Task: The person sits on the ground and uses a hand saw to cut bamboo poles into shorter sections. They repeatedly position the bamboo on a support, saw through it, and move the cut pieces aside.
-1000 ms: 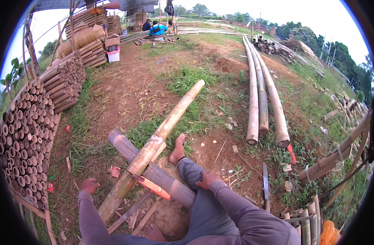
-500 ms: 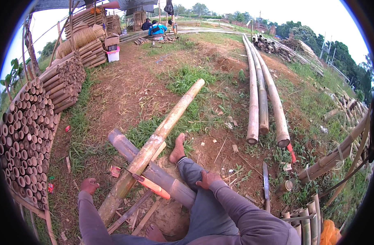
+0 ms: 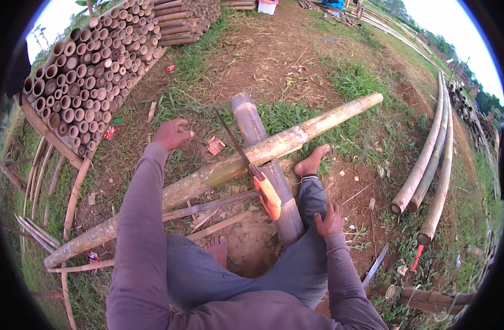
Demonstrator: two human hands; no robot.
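A long pale bamboo pole [image 3: 323,125] lies slantwise over a thicker, darker bamboo log [image 3: 250,122] in front of me. On the pole rests a saw with an orange handle [image 3: 270,197], its blade [image 3: 233,136] reaching past the pole's far side; neither hand touches it. My left hand [image 3: 173,135] hovers over the ground beyond the pole, thumb and curled fingers apart, holding nothing. On my right knee sits my right hand [image 3: 330,221], empty, its fingers spread over the trouser leg. Thin bamboo strips [image 3: 222,224] lie near my left foot.
Stacked bamboo culms [image 3: 87,82] rise at the left. Three long poles [image 3: 420,170] stretch away at the right, near an orange-red handle [image 3: 417,257]. A long knife [image 3: 376,264] lies by my right arm. Red wrappers [image 3: 215,146] dot the ground.
My view has swung left and down, so the pole and saw appear farther right. My left hand has lifted forward. My right hand stays on the knee, and the saw stays on the pole.
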